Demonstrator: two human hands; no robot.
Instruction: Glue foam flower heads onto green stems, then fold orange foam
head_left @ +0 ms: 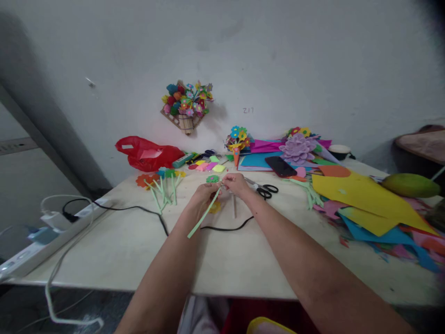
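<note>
Hands meet at the middle of the worktop (121, 250): my left hand (205, 191) and right hand (236, 182) are drawn close together, fingertips pinched on the upper end of a pale green strip (203, 217) that slants down towards me, held just above the surface. Whether a small flower piece sits between the fingers I cannot tell; the grip hides it.

Risk, as I judge it: the strip looks like thin, soft craft foam, so too hard a pinch or twist could crease or tear it at the top. Its free end hangs near the black cable (229, 228), which could snag it. A yellow cut-out (214, 208) lies right under my hands and could be brushed aside.

Around them: more green stems with foam flowers (163, 183) fanned out to the left, matte and flat-cut; black-handled scissors (266, 189) just to the right, blades steel; a glossy dark phone (280, 166) on blue sheets; a crinkled red plastic bag (148, 154); stiff yellow sheets (365, 197) in angular offcuts; a smooth green mango (412, 185).
</note>
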